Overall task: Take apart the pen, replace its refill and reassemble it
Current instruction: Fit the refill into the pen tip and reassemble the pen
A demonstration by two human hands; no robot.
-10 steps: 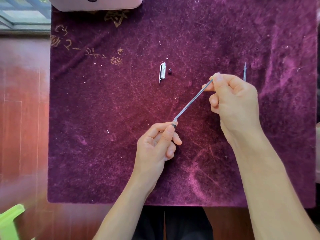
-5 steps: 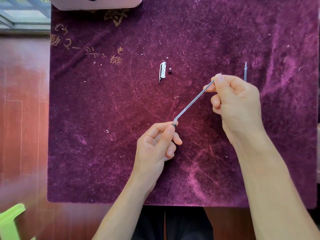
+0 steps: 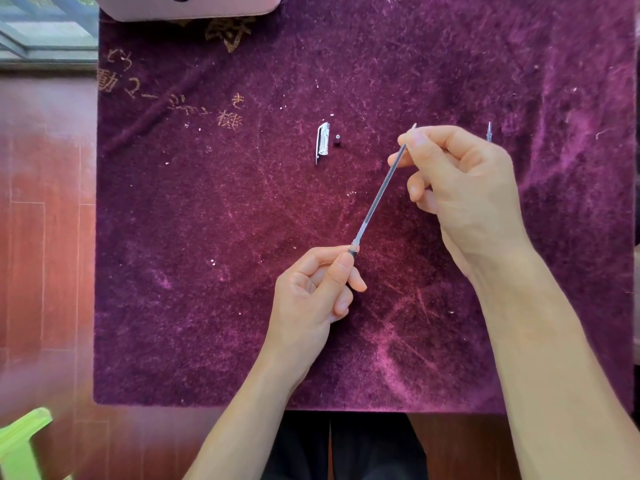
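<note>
Holding the thin refill (image 3: 375,199) between both hands, the person is keeping it slanted; its long line is running from the left hand (image 3: 311,292), low and near, up to the right hand (image 3: 460,188); left fingers are pinching the dark grip end (image 3: 353,252); right fingers are pinching the top; the pen cap (image 3: 322,142) is lying past the fingers, up and left, well apart.
</note>
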